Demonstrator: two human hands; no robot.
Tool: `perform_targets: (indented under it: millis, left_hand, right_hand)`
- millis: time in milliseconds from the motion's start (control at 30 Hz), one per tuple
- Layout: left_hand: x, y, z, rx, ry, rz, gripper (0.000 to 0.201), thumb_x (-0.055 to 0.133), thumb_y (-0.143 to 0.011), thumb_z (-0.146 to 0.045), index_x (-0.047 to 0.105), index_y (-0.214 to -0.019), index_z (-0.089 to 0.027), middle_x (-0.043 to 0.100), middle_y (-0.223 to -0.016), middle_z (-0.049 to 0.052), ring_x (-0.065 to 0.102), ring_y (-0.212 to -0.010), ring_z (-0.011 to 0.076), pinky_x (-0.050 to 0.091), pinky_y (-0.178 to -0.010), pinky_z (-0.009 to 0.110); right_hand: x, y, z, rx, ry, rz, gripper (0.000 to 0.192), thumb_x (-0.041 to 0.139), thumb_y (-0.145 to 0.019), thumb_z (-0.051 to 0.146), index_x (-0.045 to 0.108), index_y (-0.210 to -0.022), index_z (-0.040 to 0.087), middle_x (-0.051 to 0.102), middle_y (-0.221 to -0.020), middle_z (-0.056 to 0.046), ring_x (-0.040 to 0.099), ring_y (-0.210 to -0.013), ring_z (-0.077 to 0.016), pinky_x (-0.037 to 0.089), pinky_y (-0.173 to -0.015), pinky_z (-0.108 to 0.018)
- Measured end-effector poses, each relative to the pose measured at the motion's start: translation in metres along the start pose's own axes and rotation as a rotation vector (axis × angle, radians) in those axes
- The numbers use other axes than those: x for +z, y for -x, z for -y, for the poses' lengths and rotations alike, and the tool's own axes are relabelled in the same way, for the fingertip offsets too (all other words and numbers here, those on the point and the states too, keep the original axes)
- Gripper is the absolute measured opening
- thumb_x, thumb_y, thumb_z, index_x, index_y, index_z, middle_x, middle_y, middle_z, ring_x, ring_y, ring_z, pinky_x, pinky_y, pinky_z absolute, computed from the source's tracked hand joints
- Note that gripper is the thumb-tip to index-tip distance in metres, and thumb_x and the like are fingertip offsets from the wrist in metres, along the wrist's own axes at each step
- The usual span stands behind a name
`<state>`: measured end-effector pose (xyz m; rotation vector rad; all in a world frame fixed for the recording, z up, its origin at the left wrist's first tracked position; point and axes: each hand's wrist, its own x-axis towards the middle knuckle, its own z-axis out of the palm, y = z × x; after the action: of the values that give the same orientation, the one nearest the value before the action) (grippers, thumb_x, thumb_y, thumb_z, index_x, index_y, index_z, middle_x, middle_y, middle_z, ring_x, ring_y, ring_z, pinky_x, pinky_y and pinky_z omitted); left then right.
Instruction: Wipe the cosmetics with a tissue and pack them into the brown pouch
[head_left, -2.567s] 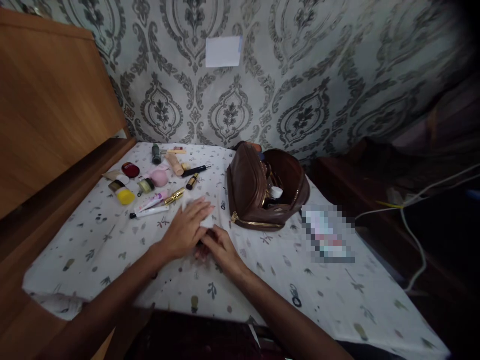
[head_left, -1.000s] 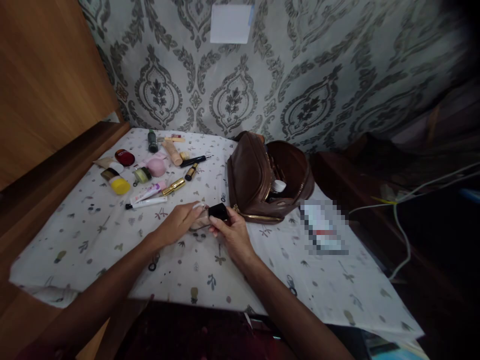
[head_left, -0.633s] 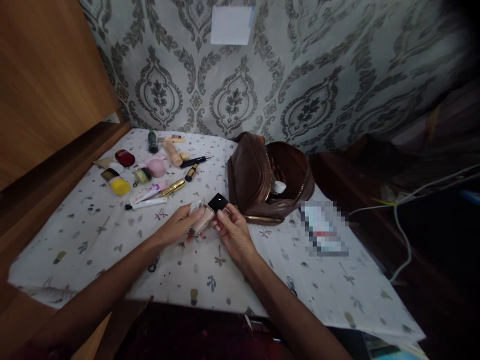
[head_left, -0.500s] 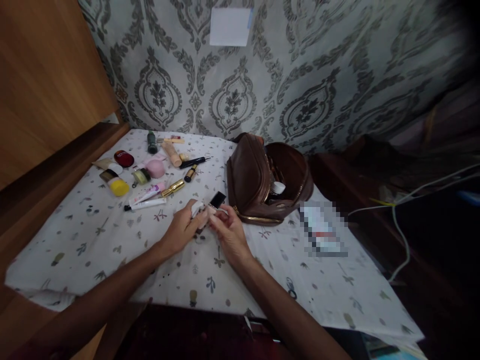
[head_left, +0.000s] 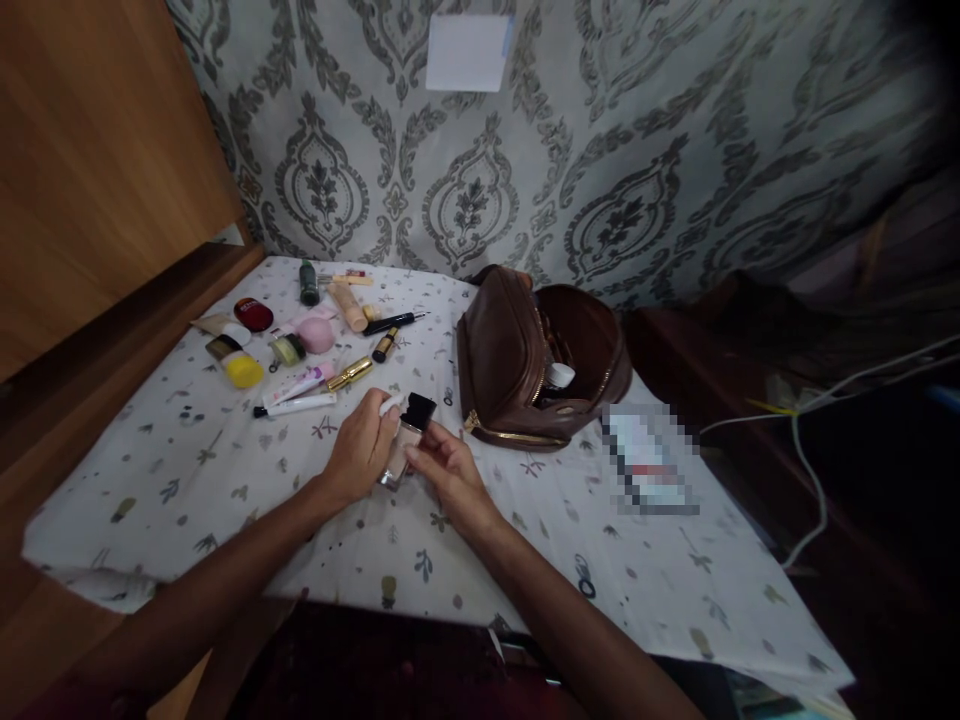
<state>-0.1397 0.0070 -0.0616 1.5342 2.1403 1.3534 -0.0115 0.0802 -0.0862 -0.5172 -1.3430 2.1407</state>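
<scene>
bottle: a small beige bottle point(head_left: 400, 447) with a black square cap point(head_left: 418, 409) sat at centre frame, just above the cloth point(head_left: 525, 520), between the two hands.
axis: its long axis ran tilted, cap toward the upper right, base toward the lower left, near the left palm.
left hand: the left hand point(head_left: 360, 445) curled round the bottle's left side, fingers closed on the body; something white, too small to tell, showed at its fingertips point(head_left: 391, 404).
right hand: the right hand point(head_left: 444, 470) came in from the lower right, thumb and fingers pinching the bottle's lower right side, just below the cap.
nearer hand: both touched the bottle; the left covered more of the body, the right lay closer to the cap.
bag: a brown bag point(head_left: 536, 365), unzipped, stood just right of the cap, its open mouth facing up and right; a white-capped item point(head_left: 559, 375) sat inside.
clutter, upper left: tubes point(head_left: 296, 395), a gold lipstick point(head_left: 349, 374), a pink sponge point(head_left: 316, 334), a yellow lid point(head_left: 245, 371), a red compact point(head_left: 253, 314) and a dark green bottle point(head_left: 308, 283) lay well apart from the hands.
right of bag: a blurred flat patch point(head_left: 651, 462) lay on the cloth.
in the way: nothing lay between the hands and the bag's mouth; the tubes were the nearest loose things on the left.
backdrop: patterned wall point(head_left: 600, 150), wooden panel point(head_left: 97, 170) at the left.
</scene>
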Motion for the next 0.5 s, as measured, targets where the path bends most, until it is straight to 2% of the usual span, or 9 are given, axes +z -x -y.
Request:
perform_targets:
  millis: [133,233,367,500]
  left_hand:
    - [-0.002,0.001,0.001,0.190,-0.018,0.020,0.020,0.038,-0.099,-0.036,0.046,-0.088,-0.022,0.053,-0.085,0.003,0.054,-0.080,0.0186,0.044,-0.075,0.032]
    - [-0.003,0.002,0.003,0.274,0.039,0.074,0.020,0.041,-0.099,-0.033,0.048,-0.086,-0.021,0.052,-0.083,0.002,0.052,-0.076,0.0167,0.042,-0.071,0.030]
    - [-0.003,0.002,0.002,0.282,0.078,0.124,0.025,0.040,-0.100,-0.033,0.046,-0.079,-0.021,0.048,-0.075,0.000,0.048,-0.069,0.0150,0.040,-0.065,0.029]
    - [-0.001,0.000,0.003,0.200,0.015,0.003,0.020,0.039,-0.101,-0.034,0.046,-0.087,-0.021,0.052,-0.079,0.000,0.052,-0.074,0.0157,0.043,-0.070,0.029]
  right_hand:
    - [-0.002,-0.003,0.001,-0.032,-0.139,-0.118,0.053,0.087,-0.066,0.030,0.062,-0.112,0.026,0.073,-0.091,0.001,0.066,-0.083,-0.0155,0.052,-0.076,-0.025]
    - [-0.008,-0.007,0.005,-0.036,-0.296,-0.231,0.046,0.090,-0.062,0.028,0.062,-0.099,0.024,0.073,-0.089,0.003,0.066,-0.078,-0.0120,0.052,-0.072,-0.021]
    - [-0.013,-0.009,0.009,0.082,-0.413,-0.248,0.037,0.089,-0.063,0.025,0.066,-0.092,0.021,0.073,-0.088,0.003,0.066,-0.075,-0.0106,0.053,-0.067,-0.020]
    - [-0.007,-0.005,0.004,0.214,-0.466,-0.187,0.040,0.092,-0.061,0.025,0.068,-0.093,0.021,0.074,-0.085,0.004,0.066,-0.069,-0.0108,0.053,-0.058,-0.020]
